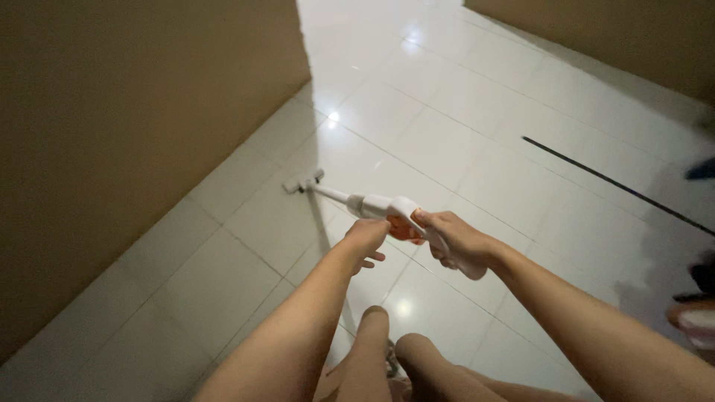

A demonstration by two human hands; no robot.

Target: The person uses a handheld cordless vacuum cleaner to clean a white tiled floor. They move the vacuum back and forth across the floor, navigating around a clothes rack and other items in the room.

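— Well, what are the two hands doing right now?

— Both are working a white stick vacuum (372, 205); the right hand (458, 242) is wrapping its fingers round the handle at the near end, thumb lying along the top, so it is gripping firmly; the left hand (366, 240) is resting against the body of the machine just left of the orange part (402, 229), its fingers curling loosely downward; whether it is actually clasping the body or only touching it, I cannot tell.

— And where is the vacuum sitting in the scene?

— It is reaching away from the person toward the far left; the tube is slanting down and the floor head (303, 181) is lying on the pale tiled floor (462, 134), near the foot of the brown wall (134, 126) on the left.

— What else is showing around it?

— Ceiling lights are reflecting as bright spots in the glossy tiles; a thin dark line (618, 186) is running across the floor on the right, well apart from the vacuum; another brown wall (633, 37) is closing off the far right; the person's bare knees (395, 357) are showing at the near edge, below the forearms; dark shapes at the right edge are too blurred to identify.
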